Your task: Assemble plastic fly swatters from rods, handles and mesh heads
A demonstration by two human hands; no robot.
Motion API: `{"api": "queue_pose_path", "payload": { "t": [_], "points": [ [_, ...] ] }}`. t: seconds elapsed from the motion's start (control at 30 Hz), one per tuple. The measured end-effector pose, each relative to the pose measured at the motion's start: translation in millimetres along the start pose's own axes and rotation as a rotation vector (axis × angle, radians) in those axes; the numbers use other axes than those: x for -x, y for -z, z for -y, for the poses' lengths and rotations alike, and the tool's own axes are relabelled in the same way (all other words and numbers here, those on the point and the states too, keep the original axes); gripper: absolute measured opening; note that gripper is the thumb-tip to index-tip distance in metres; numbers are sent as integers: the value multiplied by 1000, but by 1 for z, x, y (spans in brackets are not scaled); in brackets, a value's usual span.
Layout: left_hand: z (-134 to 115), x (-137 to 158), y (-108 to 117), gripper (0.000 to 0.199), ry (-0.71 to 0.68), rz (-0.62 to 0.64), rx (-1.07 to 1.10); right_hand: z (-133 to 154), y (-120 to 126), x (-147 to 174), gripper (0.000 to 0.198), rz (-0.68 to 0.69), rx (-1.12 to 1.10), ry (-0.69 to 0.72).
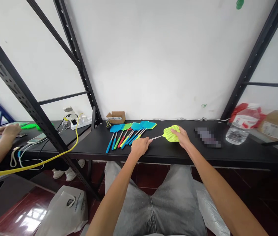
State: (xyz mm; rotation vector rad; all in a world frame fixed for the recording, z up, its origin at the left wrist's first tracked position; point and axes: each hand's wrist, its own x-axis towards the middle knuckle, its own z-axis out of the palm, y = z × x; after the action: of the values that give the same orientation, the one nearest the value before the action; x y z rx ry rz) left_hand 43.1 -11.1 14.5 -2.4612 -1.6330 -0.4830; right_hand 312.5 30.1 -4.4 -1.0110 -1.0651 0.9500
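A yellow-green fly swatter point(171, 134) with a perforated head and a thin metal rod is held sideways just above the black table. My left hand point(140, 146) is closed around its handle end, which the fingers hide. At the other end my right hand point(183, 137) grips the head, thumb on top and the other fingers behind it. Left of my hands lies a row of several fly swatters point(135, 126) with blue, green and red parts, heads toward the wall and handles toward me.
A small open cardboard box point(116, 116) stands by the wall. Right of my hands lie a blurred flat object point(207, 137) and a large water bottle point(241, 126). A yellow cable point(55, 156) crosses at left, where another person's hands point(9, 132) rest near a black table.
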Motion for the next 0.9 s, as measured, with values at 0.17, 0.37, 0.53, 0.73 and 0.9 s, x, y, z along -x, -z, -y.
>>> {"api": "queue_pose_path", "payload": {
  "t": [0.17, 0.37, 0.53, 0.73, 0.9],
  "points": [
    [-1, 2, 3, 55, -6, 21, -12, 1, 0, 2, 49, 46, 42, 24],
    [-2, 2, 6, 53, -16, 52, -19, 5, -1, 4, 43, 160, 162, 66],
    [-4, 1, 8, 51, 6, 89, -39, 5, -1, 3, 39, 191, 248, 77],
    [-7, 4, 11, 43, -20, 80, -22, 8, -5, 6, 38, 192, 290, 82],
    [-10, 8, 15, 44, -40, 61, 18, 13, -9, 10, 33, 217, 295, 68]
  ]
}}
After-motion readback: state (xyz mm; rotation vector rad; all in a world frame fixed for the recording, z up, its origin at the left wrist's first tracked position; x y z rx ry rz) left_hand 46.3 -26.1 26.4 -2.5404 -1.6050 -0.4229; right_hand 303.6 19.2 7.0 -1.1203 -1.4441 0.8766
